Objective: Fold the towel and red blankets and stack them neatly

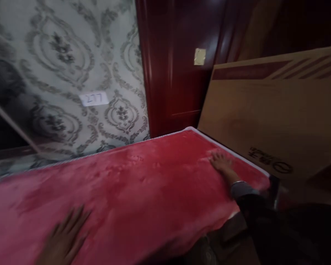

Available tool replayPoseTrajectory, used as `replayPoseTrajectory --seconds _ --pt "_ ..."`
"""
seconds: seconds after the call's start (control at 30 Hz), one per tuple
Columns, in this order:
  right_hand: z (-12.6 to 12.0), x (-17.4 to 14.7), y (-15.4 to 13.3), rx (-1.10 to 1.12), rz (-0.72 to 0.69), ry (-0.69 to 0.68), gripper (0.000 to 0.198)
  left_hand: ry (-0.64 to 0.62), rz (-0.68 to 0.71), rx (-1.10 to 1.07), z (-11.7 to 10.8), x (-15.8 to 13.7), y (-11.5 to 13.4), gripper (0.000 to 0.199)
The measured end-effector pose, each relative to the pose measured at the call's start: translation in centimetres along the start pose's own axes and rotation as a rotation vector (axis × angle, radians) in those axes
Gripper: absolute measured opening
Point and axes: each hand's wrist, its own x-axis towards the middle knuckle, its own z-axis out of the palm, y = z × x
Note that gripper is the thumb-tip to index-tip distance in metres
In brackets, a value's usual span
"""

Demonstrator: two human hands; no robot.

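A red and pink cloth with a plush-looking face lies spread over a long flat surface, its light edging showing along the back and right sides. My left hand rests flat on the pink part at the lower left, fingers spread. Toward the right end, my right hand lies palm down on the red part, near the light edging, with its fingers stretched out. Neither hand holds anything. Small wrinkles run across the middle of the cloth, and its front edge hangs unevenly.
A large cardboard box stands close by on the right. Behind the cloth are a patterned wall with a paper label reading 277 and a dark red wooden panel bearing a small yellowish patch.
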Motion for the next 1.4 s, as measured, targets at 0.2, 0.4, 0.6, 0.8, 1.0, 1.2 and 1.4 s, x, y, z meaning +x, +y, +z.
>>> replayPoseTrajectory --seconds 0.2,0.4,0.6,0.8,1.0,1.2,1.4 --pt "1.2 -6.3 -8.5 0.034 -0.405 0.009 0.061 -0.141 0.047 -0.017 -2.4 -0.9 2.1 0.060" --pt "3.1 -18.5 -19.8 0.103 -0.942 -0.129 0.059 -0.137 0.152 -0.054 -2.4 -1.5 2.4 0.054" --pt "3.8 -22.9 -22.8 0.052 -1.007 -0.120 0.059 -0.180 0.153 -0.083 -2.5 -1.6 2.5 0.055" --pt "2.6 -24.3 -23.5 -0.019 -0.896 -0.147 0.058 -0.145 0.149 -0.111 -2.2 -1.7 2.7 0.055" --pt "1.1 -29.4 -29.8 0.121 -1.003 -0.131 0.060 -0.095 0.104 -0.106 -2.2 -1.8 3.1 0.061" --pt "3.6 -31.7 -32.2 0.096 -1.095 -0.133 0.059 -0.198 0.068 -0.094 -2.7 -1.6 3.9 0.061" --pt "4.9 -31.2 -31.5 0.061 -1.089 -0.094 0.059 -0.212 0.064 -0.104 -3.3 -2.8 1.5 0.064"
